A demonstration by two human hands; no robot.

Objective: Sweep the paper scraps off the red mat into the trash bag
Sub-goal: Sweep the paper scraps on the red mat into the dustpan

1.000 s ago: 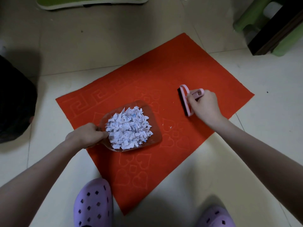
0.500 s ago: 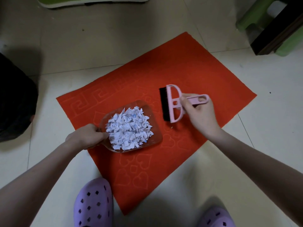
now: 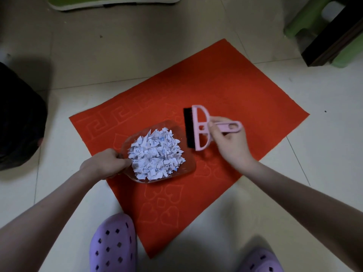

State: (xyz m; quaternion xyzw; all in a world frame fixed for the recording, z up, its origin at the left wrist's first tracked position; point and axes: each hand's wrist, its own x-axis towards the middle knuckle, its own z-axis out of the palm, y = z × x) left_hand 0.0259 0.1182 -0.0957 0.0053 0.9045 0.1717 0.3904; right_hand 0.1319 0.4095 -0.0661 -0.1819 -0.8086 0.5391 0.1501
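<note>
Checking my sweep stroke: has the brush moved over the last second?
Yes. The brush has moved left across the red mat, closer to the dustpan.

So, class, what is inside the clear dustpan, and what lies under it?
A heap of white paper scraps fills the dustpan. The red mat shows through its clear rim. The heap hides the pan's floor and the mat beneath; the left hand covers its handle.

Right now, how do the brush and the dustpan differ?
The brush is pink with black bristles; the dustpan is clear. The dustpan holds a heap of scraps; the brush carries none. The right hand holds the brush, the left hand the dustpan. Both are over the mat.
</note>
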